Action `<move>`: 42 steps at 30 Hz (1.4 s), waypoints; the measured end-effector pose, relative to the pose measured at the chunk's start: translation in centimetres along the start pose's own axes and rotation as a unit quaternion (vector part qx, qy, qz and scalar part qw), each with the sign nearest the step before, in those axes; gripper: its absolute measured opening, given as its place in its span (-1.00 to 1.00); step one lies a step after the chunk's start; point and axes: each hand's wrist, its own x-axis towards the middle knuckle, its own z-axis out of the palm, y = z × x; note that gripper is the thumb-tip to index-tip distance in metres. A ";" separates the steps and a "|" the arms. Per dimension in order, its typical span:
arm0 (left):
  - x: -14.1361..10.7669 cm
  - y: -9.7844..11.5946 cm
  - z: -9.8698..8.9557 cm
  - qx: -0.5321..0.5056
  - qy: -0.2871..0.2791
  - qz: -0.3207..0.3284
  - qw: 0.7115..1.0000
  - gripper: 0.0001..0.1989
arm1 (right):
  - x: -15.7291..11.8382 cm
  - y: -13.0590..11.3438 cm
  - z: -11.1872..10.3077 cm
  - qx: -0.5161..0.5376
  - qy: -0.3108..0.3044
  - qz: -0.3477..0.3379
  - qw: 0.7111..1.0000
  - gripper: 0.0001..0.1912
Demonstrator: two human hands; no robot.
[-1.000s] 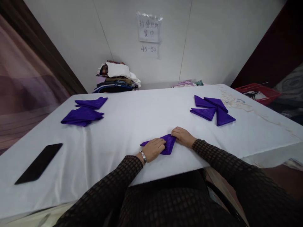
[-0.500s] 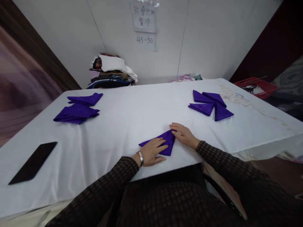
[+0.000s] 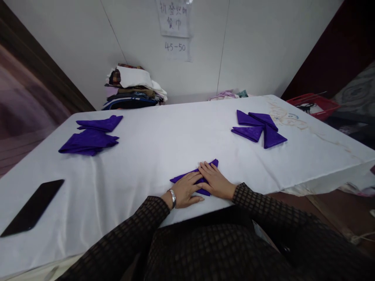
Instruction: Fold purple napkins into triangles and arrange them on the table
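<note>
A purple cloth napkin [image 3: 215, 162], folded into a triangle, lies near the front edge of the white-covered table [image 3: 164, 148]. My left hand [image 3: 185, 191] rests flat on its left part, fingers stretched out, a silver bracelet at the wrist. Flat across its right part lies my right hand [image 3: 215, 181], its fingers touching those of the left. Much of the napkin is hidden under both hands. Folded purple napkins [image 3: 271, 130] form a pinwheel at the back right. More purple napkins [image 3: 88, 141] lie heaped at the left.
A flat black rectangular object [image 3: 33, 207] lies at the front left. Behind the table's far edge, a pile of folded clothes [image 3: 134, 88] stands against the wall. A red basket [image 3: 322, 107] is beyond the right corner. Handwritten paper sheets [image 3: 175, 23] hang on the wall.
My right hand has moved left from the napkin's right corner onto its middle, beside my left hand. My left hand stays on the napkin. The camera view has shifted slightly.
</note>
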 end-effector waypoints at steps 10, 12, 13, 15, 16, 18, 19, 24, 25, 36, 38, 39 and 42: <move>-0.2 0.1 0.5 0.001 0.098 -0.093 0.991 -0.64 | 0.1 0.8 -0.5 0.077 0.030 -0.012 0.996 -0.34; -0.1 0.2 0.6 0.015 0.078 -0.091 0.993 -0.62 | 0.4 2.3 -1.2 0.103 0.084 -0.012 0.991 -0.45; -0.1 0.2 0.6 0.020 0.073 -0.092 0.993 -0.61 | 0.6 3.2 -1.7 0.107 0.114 -0.004 0.988 -0.51; -0.1 0.3 0.6 0.027 0.069 -0.095 0.993 -0.61 | 1.1 5.1 -2.4 0.103 0.152 0.025 0.983 -0.62; -0.1 0.2 0.7 0.029 0.069 -0.096 0.993 -0.61 | 1.4 5.9 -2.7 0.102 0.154 0.041 0.982 -0.67; -0.2 0.2 0.7 0.032 0.069 -0.098 0.992 -0.60 | 1.9 7.2 -2.9 0.102 0.136 0.070 0.983 -0.74; -0.2 0.2 0.7 0.032 0.069 -0.098 0.992 -0.60 | 2.1 7.7 -2.9 0.101 0.122 0.081 0.984 -0.76; -0.1 0.3 0.6 0.033 0.060 -0.105 0.992 -0.61 | 2.2 7.7 -2.4 0.106 0.088 0.124 0.983 -0.83; -0.1 0.4 0.5 0.032 0.058 -0.108 0.992 -0.61 | 2.2 7.6 -2.3 0.106 0.088 0.135 0.981 -0.81; -0.4 0.7 0.5 -0.007 0.067 -0.115 0.991 -0.58 | 1.5 6.5 -1.2 0.032 0.105 0.163 0.980 -0.82; -0.5 0.6 0.7 -0.011 0.072 -0.114 0.991 -0.57 | 1.4 6.8 -0.7 0.023 0.118 0.154 0.981 -0.82; -0.6 0.6 0.7 -0.014 0.074 -0.115 0.991 -0.57 | 1.4 7.0 -0.4 0.017 0.124 0.149 0.981 -0.82; -0.7 0.7 0.7 -0.021 0.073 -0.119 0.990 -0.55 | 1.3 7.6 0.2 -0.004 0.145 0.134 0.980 -0.82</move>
